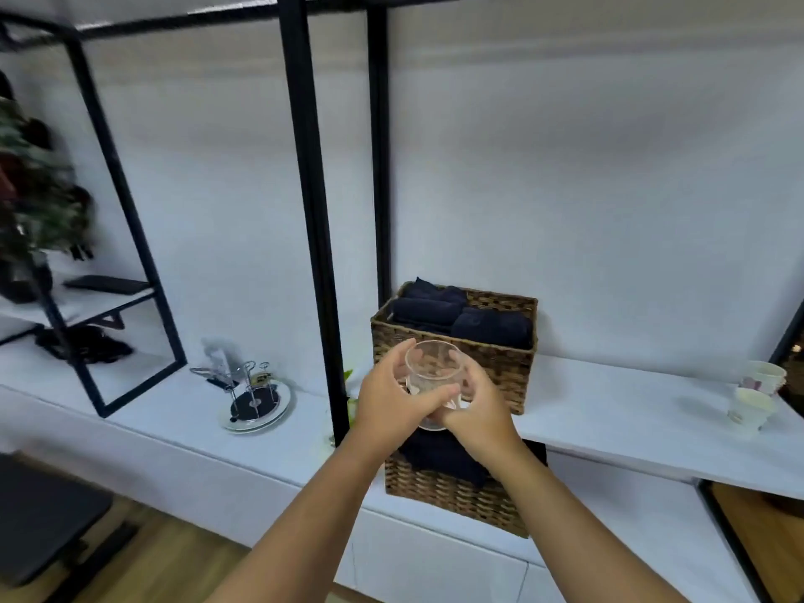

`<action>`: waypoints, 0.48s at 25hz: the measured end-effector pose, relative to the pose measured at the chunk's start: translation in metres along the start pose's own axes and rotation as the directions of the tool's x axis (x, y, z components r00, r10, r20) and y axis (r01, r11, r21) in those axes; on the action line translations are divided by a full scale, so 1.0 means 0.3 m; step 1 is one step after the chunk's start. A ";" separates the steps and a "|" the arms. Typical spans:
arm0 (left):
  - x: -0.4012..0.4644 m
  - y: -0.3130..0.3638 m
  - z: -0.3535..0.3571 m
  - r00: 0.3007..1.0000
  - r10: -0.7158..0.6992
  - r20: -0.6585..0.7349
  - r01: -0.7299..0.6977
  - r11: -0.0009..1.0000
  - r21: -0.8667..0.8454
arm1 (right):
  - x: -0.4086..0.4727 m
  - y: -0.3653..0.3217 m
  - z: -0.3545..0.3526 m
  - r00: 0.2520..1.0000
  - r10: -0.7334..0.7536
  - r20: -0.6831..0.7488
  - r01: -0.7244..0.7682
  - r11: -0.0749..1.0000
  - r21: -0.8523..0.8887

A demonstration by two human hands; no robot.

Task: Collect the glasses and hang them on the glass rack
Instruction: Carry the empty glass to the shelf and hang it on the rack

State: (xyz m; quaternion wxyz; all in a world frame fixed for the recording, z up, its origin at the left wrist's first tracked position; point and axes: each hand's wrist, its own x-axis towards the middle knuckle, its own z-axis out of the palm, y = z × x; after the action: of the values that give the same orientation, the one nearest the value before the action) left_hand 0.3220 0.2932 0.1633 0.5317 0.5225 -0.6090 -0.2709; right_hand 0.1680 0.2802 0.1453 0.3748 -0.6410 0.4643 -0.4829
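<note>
A clear drinking glass [430, 369] is held up in the middle of the view, its open mouth tilted toward me. My left hand [391, 402] wraps its left side with the thumb across the front. From the right, my right hand [476, 406] cups its base and side. Part of the glass bottom shows between the two hands. To the left, on the white counter, a wire glass rack [254, 391] with looped prongs stands on a round plate, with no glass on it.
Two wicker baskets with dark folded cloths stand behind and below my hands, one on the shelf [491, 341], one lower [457, 493]. Black frame posts [313, 211] rise just left of them. Paper cups [755, 391] sit at far right. A plant [35, 189] is at far left.
</note>
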 end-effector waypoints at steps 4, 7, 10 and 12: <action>0.015 -0.075 -0.278 1.000 -0.003 -0.031 0.004 0.999 0.041 | 0.011 -0.052 0.287 1.000 0.022 0.022 -0.025 0.993 0.119; 0.027 -0.132 -0.483 0.995 -0.011 -0.098 0.017 0.998 0.054 | 0.021 -0.073 0.469 0.990 0.082 0.117 -0.103 0.977 0.187; 0.055 -0.180 -0.658 0.989 -0.044 -0.141 0.050 0.998 0.037 | 0.039 -0.088 0.623 0.963 0.146 0.226 -0.210 0.934 0.290; 0.061 -0.197 -0.741 0.988 -0.044 -0.150 0.050 0.998 0.037 | 0.054 -0.101 0.711 0.944 0.161 0.288 -0.258 0.906 0.336</action>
State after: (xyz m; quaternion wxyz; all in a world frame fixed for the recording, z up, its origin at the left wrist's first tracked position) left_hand 0.5514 0.3083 0.1815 0.5583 0.5662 -0.5607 -0.2310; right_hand 0.3830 0.2802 0.1237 0.5948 -0.5615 0.3801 -0.4319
